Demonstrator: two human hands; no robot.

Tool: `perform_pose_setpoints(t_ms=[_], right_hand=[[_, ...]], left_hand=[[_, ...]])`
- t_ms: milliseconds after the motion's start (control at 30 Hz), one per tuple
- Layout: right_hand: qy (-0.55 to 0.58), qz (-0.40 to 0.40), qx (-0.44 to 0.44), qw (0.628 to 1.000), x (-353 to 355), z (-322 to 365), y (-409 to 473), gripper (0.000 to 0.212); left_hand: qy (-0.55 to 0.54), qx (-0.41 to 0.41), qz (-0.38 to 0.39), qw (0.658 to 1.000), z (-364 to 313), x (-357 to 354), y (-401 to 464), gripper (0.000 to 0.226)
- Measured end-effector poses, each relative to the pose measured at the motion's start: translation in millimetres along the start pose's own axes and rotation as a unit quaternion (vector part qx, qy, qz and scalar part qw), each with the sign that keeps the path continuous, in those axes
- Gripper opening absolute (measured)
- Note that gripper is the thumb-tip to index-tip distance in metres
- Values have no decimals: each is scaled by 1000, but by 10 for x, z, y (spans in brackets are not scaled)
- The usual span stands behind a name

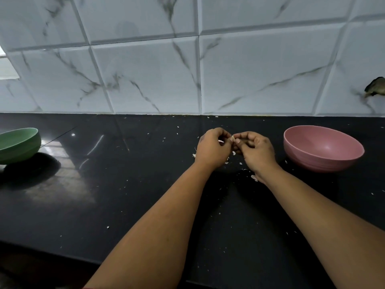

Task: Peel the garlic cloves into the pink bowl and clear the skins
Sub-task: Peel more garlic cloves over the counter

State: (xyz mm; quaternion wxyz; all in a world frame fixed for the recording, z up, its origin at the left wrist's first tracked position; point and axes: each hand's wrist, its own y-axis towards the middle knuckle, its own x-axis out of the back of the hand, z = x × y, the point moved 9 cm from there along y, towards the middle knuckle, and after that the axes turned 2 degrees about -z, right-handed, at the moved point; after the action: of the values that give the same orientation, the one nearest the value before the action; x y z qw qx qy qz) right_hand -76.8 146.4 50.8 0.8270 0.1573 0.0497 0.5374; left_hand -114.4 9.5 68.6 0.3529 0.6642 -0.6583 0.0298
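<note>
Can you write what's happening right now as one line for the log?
step: peeling garlic clove | left hand: pinching clove | right hand: pinching clove | pink bowl: right of hands | skins: scattered on counter

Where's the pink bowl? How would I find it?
Look along the black counter under the marble-tiled wall. Just right of the right hand sits the pink bowl, alone there; the only other bowl is green, far off at the left edge.

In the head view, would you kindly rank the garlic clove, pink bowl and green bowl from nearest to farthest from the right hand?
1. Garlic clove: pinched at the right hand fingertips.
2. Pink bowl: just to its right.
3. Green bowl: far left edge of the counter.
</note>
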Motion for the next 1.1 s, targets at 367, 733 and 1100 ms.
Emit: perform_pose_setpoints(t_ms=[367,733,1100], right_hand=[[1,5,7,1000,-24,-25,14,17],[-137,-3,93,986,-2,111,27,9],[-176,-1,90,980,-9,56,31,12]], left_hand=[[5,16,-1,1000,11,19,-13,10],[-22,38,15,999,-17,-4,-32,12],[-192,157,32,968,287,-120,-56,8]])
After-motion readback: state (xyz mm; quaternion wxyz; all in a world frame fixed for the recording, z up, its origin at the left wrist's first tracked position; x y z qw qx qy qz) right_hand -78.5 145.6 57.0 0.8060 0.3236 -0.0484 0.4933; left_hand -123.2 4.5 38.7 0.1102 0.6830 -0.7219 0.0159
